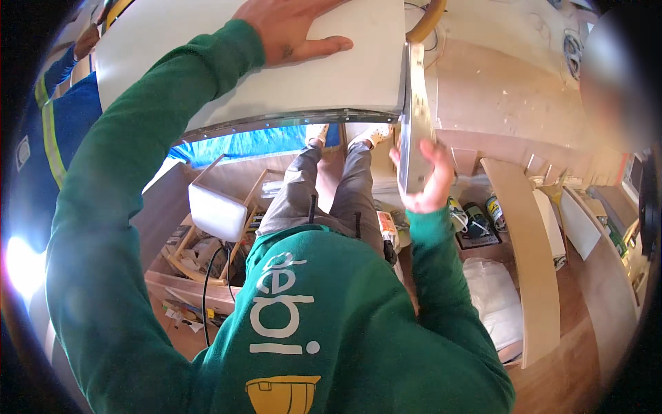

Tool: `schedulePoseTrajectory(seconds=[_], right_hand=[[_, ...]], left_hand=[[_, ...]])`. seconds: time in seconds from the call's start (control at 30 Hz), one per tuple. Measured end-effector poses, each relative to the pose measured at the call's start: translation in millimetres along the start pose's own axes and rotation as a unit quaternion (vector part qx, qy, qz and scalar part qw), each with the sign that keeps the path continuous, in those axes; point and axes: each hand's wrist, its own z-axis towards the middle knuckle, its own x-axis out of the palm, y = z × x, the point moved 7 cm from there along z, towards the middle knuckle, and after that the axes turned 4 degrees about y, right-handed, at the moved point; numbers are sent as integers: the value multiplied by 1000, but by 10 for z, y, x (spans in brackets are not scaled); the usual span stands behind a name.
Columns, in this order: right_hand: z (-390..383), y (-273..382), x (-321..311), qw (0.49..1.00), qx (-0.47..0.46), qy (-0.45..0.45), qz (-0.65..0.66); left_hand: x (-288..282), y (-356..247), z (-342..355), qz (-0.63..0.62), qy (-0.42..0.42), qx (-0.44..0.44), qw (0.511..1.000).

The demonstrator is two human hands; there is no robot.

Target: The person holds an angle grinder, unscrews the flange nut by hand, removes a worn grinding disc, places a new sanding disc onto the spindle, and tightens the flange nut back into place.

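So the white panel (365,76) is lying right in front of the wearer at the top of the view, with a dark metal strip (289,119) running along its near edge. The left hand (293,31) is resting spread on top, thumb sticking out, grip not closing around anything; the fingers are running out of frame. The right hand (429,181) is wrapping thumb and fingers snugly around the lower end of a long silvery bar (417,103), which is sitting just beside the panel's right edge. A tan curved piece (427,22) is showing at the bar's far end. Below the panel, a blue sheet (238,143) is peeking out. Over on the left, a co-worker (72,114) in blue is standing nearby, and on the right a curved wooden board (527,269) is standing beside a white bag (493,303).
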Motion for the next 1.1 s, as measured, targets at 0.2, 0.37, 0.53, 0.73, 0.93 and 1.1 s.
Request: schedulePoseTrajectory(seconds=[0.2, 0.37, 0.53, 0.73, 0.93, 1.1], right_hand=[[820, 183, 207, 999, -24, -20, 25], [-7, -25, -100, 1000, -4, -14, -20], [744, 225, 96, 993, -80, -69, -46], [179, 41, -36, 1000, -25, 1, -2], [645, 184, 75, 996, -63, -67, -5], [576, 72, -10, 999, -16, -13, 27]], left_hand=[[-18, -49, 20, -3, -1, 8, 1000], [1, 10, -16, -8, -7, -1, 1000], [-44, -26, 49, 4, -17, 9, 1000], [-23, 12, -33, -13, -19, 2, 1000], [-26, -12, 7, 5, -34, 13, 999], [-45, 36, 10, 0, -23, 3, 1000]])
